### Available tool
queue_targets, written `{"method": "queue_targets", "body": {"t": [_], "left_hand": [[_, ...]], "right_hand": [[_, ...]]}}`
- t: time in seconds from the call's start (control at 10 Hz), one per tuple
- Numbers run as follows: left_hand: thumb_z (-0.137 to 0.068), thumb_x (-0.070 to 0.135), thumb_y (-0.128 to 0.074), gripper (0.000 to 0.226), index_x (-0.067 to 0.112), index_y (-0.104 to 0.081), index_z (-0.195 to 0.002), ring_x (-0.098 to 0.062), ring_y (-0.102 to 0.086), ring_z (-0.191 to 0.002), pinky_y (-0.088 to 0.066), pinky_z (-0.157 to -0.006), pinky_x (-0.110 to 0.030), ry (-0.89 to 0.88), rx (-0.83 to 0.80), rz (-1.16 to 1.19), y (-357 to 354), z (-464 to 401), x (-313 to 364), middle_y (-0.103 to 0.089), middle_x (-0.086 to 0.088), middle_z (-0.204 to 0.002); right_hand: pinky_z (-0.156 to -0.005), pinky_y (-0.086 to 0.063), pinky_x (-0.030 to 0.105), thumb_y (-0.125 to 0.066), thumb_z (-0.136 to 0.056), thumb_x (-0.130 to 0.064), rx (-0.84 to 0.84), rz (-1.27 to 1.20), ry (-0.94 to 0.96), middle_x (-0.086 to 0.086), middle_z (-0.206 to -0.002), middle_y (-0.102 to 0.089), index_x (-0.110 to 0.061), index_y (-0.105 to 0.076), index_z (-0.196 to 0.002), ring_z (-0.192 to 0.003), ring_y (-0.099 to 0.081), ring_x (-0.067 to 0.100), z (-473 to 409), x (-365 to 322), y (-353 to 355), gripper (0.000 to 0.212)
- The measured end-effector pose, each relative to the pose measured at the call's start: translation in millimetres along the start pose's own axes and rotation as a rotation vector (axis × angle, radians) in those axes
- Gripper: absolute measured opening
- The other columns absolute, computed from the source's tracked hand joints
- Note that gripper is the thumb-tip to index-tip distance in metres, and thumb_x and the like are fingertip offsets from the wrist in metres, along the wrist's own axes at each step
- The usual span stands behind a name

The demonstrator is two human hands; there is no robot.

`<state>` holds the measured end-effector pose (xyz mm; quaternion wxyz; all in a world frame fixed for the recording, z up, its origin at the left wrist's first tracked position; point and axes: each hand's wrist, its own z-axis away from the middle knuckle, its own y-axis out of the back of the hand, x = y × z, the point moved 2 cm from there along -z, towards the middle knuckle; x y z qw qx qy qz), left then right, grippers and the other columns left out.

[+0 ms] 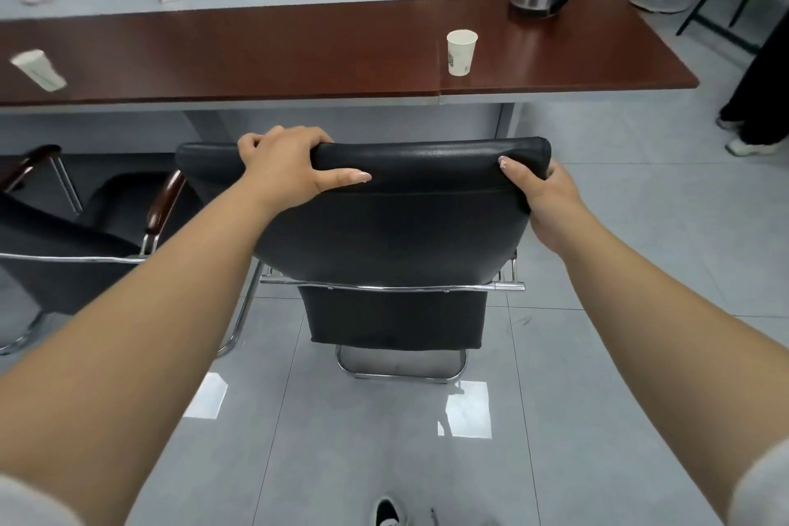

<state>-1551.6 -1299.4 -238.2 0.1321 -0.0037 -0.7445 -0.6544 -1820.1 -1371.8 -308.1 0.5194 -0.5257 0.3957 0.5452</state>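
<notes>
The chair [410, 235] stands at 12 o'clock, back toward the person, just short of the desk [256, 51]. The left hand [284, 167] grasps the backrest's top edge, the right hand [542, 201] its 3 o'clock corner: a wide hold, likely to steer it in squarely.

My fingers [273, 139] curl out of sight behind the chair back [405, 226], which hides its seat, and the left cup [38, 68] is blurred.
</notes>
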Motion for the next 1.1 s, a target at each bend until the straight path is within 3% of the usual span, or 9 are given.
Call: {"method": "queue_targets", "body": {"t": [0.1, 0.2, 0.4, 0.5, 0.7, 0.8, 0.9, 1.0, 1.1], "left_hand": [[-0.069, 0.072, -0.049, 0.069, 0.021, -0.058, -0.114, -0.025, -0.047, -0.112, -0.021, -0.1, -0.041, 0.0, 0.016, -0.034, -2, 6, 0, -0.059, 0.001, -0.108], [-0.068, 0.072, -0.048, 0.07, 0.021, -0.058, -0.114, -0.026, -0.048, -0.111, -0.022, -0.1, -0.041, 0.006, 0.02, -0.048, -1, 12, -2, -0.061, -0.002, -0.11], [-0.072, 0.068, -0.053, 0.061, 0.022, -0.057, -0.112, -0.024, -0.044, -0.116, -0.021, -0.098, -0.04, 0.031, -0.025, -0.012, 3, 19, -8, -0.059, 0.0, -0.111], [-0.072, 0.068, -0.052, 0.065, 0.022, -0.056, -0.118, -0.025, -0.044, -0.118, -0.02, -0.101, -0.04, 0.025, -0.008, -0.024, 2, 21, -4, -0.058, -0.001, -0.117], [-0.078, 0.065, -0.048, 0.061, 0.027, -0.054, -0.125, -0.023, -0.041, -0.125, -0.017, -0.106, -0.041, -0.023, 0.013, 0.022, 3, 21, -6, -0.056, 0.002, -0.128], [-0.086, 0.054, -0.049, 0.053, 0.024, -0.051, -0.13, -0.019, -0.035, -0.134, -0.007, -0.113, -0.043, -0.061, 0.062, 0.139, 1, 26, -6, -0.051, 0.002, -0.137], [-0.093, 0.036, -0.05, 0.043, 0.022, -0.048, -0.134, -0.015, -0.024, -0.141, 0.001, -0.116, -0.039, -0.085, 0.111, 0.279, 0, 39, -1, -0.042, 0.001, -0.145], [-0.094, 0.027, -0.051, 0.037, 0.019, -0.053, -0.13, -0.011, -0.029, -0.138, -0.013, -0.11, -0.021, -0.095, 0.154, 0.437, 6, 65, 2, -0.046, 0.002, -0.141], [-0.093, 0.025, -0.052, 0.032, 0.018, -0.058, -0.124, -0.002, -0.039, -0.126, -0.022, -0.1, -0.012, -0.081, 0.201, 0.46, 18, 89, -4, -0.053, 0.011, -0.125]], "right_hand": [[-0.08, -0.048, 0.022, -0.067, -0.083, -0.029, -0.011, 0.034, -0.011, -0.001, -0.108, -0.063, -0.019, -0.055, -0.116, -0.1, -0.059, 0.013, 8, 1, 1, 0.037], [-0.082, -0.048, 0.023, -0.068, -0.082, -0.031, -0.024, 0.044, -0.021, 0.0, -0.113, -0.062, -0.021, -0.054, -0.118, -0.104, -0.058, 0.015, 19, 0, 1, 0.04], [-0.086, -0.049, 0.028, -0.071, -0.079, -0.034, -0.004, 0.051, -0.038, -0.002, -0.112, -0.063, -0.032, -0.058, -0.095, -0.107, -0.057, 0.016, 29, -1, -7, 0.022], [-0.066, -0.046, 0.02, -0.069, -0.081, -0.034, 0.002, 0.026, -0.044, -0.004, -0.11, -0.062, -0.031, -0.055, -0.1, -0.099, -0.058, 0.012, 31, -1, -7, 0.024], [-0.104, -0.042, 0.038, -0.072, -0.077, -0.04, 0.046, 0.06, 0.022, -0.005, -0.12, -0.061, -0.03, -0.053, -0.118, -0.115, -0.055, 0.016, 32, 1, -5, 0.047], [-0.106, -0.041, 0.033, -0.07, -0.08, -0.033, 0.096, 0.087, 0.065, -0.009, -0.12, -0.058, -0.026, -0.051, -0.125, -0.114, -0.053, 0.01, 39, 2, -6, 0.049], [-0.107, -0.036, 0.028, -0.07, -0.081, -0.035, 0.331, 0.186, 0.151, -0.004, -0.139, -0.039, -0.026, -0.043, -0.133, -0.127, -0.04, 0.011, 51, 0, -8, 0.06], [-0.1, -0.038, 0.017, -0.068, -0.083, -0.032, 0.475, 0.222, 0.309, -0.005, -0.129, -0.035, -0.026, -0.047, -0.125, -0.12, -0.041, 0.01, 75, -3, -26, 0.047], [-0.085, -0.04, 0.005, -0.066, -0.086, -0.026, 0.366, 0.219, 0.435, -0.007, -0.117, -0.041, -0.025, -0.052, -0.113, -0.106, -0.047, 0.007, 89, -10, -58, 0.031]]}}
